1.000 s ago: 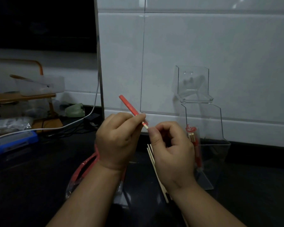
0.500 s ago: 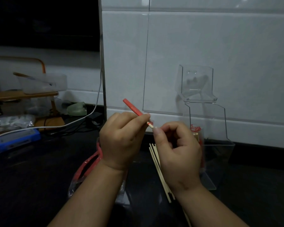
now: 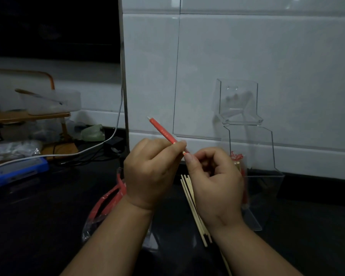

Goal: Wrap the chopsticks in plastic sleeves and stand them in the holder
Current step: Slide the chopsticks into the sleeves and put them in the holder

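Left hand point(image 3: 149, 172) and right hand point(image 3: 215, 186) meet at fingertips, both curled, pinching.

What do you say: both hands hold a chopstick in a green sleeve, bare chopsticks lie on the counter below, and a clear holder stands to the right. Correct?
Not quite: the head view shows the sleeved chopstick is red, not green. The left hand and right hand do hold it, above the bare chopsticks, with the clear holder to the right.

Left hand point(image 3: 151, 172) and right hand point(image 3: 215, 184) pinch a red-sleeved chopstick point(image 3: 163, 132).
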Demonstrator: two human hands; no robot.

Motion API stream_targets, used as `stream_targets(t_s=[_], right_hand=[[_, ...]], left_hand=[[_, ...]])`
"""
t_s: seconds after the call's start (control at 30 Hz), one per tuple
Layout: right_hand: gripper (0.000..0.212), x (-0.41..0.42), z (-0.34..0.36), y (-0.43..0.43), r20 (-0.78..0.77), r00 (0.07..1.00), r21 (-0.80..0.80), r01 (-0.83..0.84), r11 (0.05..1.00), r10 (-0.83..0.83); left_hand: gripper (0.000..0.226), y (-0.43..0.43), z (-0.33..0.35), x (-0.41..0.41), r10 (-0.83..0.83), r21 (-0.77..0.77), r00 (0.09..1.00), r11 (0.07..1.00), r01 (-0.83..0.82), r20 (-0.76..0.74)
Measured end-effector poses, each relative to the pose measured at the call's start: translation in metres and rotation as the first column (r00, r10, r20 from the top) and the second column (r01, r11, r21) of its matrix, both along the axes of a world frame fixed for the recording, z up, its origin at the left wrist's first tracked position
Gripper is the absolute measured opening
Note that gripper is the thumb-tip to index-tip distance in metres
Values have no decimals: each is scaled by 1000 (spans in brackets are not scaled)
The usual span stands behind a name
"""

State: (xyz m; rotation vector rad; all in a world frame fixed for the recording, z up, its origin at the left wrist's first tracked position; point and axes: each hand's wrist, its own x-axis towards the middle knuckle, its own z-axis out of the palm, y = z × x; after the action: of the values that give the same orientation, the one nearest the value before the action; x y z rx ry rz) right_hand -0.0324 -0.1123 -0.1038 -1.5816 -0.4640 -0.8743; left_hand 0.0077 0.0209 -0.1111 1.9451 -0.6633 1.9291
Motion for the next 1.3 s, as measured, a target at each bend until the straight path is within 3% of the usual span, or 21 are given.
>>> stream_targets(t_s=[0.17, 0.3, 0.37, 0.43, 0.5, 0.6, 0.7, 0.83, 1.0, 1.13, 1.3], right_hand=[[17, -1, 0, -1, 10, 1000, 9, -24, 1000, 24], [16, 1, -2, -1, -13, 1000, 39, -23, 999, 24], [16, 3, -4, 1, -35, 999, 19, 2, 1000, -1], [16, 5, -7, 1, -80, 997, -40, 15, 999, -18], [15, 8, -11, 1, -128, 991, -140, 9, 990, -27], [12, 11, -13, 0, -152, 980, -405, 59, 912, -131], [26, 10, -10, -2, -219, 952, -594, 43, 803, -212], [16, 8, -9, -4, -320, 917, -652, -29, 758, -240], [24, 10, -9, -5, -384, 891, -691, -104, 715, -242], [24, 8, -9, -3, -399, 901, -642, -143, 754, -169], [14, 10, -9, -2, -415, 899, -629, -172, 758, -140]], left_hand=[[11, -1, 0, 0, -34, -51, 999, 998, 33, -11], [9, 1, 7, -4, -123, -371, 992, 923, 105, -25], [12, 1, 12, -7, -198, -575, 980, 806, 142, -36], [20, 1, 16, -9, -318, -761, 947, 624, 180, -36], [27, 2, 19, -7, -385, -842, 923, 504, 194, -17], [21, 8, 19, -3, -422, -898, 906, 410, 159, -32], [13, 12, 16, 2, -483, -946, 876, 291, 144, -15], [8, 14, 14, 8, -521, -968, 853, 225, 111, -23], [15, 14, 13, 9, -535, -977, 844, 194, 90, -28], [16, 16, 12, 9, -566, -964, 823, 234, 123, -32], [21, 16, 14, 12, -656, -978, 754, 129, 163, 39]])
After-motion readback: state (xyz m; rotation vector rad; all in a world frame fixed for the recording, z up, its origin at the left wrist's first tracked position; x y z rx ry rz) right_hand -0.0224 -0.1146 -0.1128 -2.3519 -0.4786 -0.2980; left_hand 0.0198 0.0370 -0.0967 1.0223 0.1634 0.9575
